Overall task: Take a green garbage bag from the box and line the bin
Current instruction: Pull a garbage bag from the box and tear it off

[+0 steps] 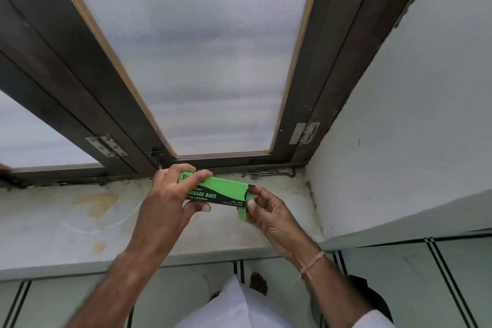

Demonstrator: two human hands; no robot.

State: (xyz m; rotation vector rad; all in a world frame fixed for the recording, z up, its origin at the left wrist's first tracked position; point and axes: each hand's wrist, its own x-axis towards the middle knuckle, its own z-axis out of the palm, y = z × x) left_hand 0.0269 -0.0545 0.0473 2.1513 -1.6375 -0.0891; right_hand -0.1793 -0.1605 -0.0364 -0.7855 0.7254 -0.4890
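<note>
A long green and black box (225,190) printed "GARBAGE BAGS" is held level above the window sill. My left hand (170,194) grips its left half, fingers over the top and thumb underneath. My right hand (266,210) is at the box's right end, where the end flap (242,213) hangs open and down; its fingertips pinch that flap and reach into the opening. No bag shows outside the box. A dark object at the lower right edge (372,298) is partly hidden by my right forearm; I cannot tell what it is.
A stained pale stone sill (80,218) runs below a dark-framed window with frosted glass (202,61). A white wall (415,120) closes in on the right. Below the sill are tiles with black stripes (439,274), white clothing and a bare foot (258,283).
</note>
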